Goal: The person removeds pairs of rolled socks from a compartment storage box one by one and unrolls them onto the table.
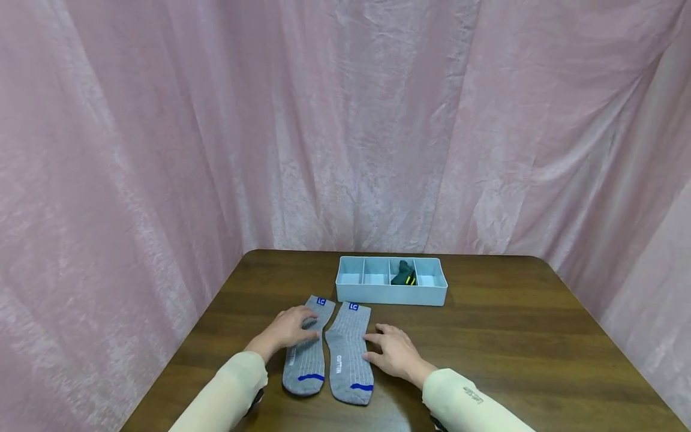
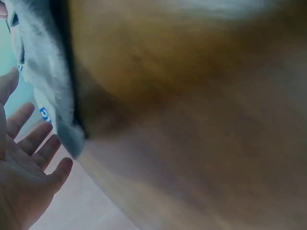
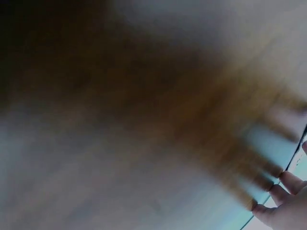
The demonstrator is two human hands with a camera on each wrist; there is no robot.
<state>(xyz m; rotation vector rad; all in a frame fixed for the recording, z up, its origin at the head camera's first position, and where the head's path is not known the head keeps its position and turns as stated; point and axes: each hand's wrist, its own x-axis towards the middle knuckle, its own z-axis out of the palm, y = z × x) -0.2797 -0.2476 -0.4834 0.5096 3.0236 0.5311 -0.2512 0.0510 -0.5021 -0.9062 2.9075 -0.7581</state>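
Two grey ribbed socks lie flat side by side on the table, each with a blue "LC" patch at the cuff and a blue toe stripe. Over the left sock [image 1: 311, 363] rests my left hand [image 1: 288, 328], its fingers extended across the upper part. In the left wrist view the same hand [image 2: 31, 167] shows spread fingers beside the grey fabric. At the right edge of the right sock [image 1: 348, 354] is my right hand [image 1: 396, 351], fingers spread and fingertips at the sock's side. The right wrist view is mostly blurred, with fingers [image 3: 291, 184] at its lower right.
A light blue tray [image 1: 391, 294] with a row of compartments stands just behind the socks. A dark green sock [image 1: 403, 274] with yellow stripes sits folded in one compartment. The brown wooden table [image 1: 502, 318] ends at a pink curtain [image 1: 378, 132].
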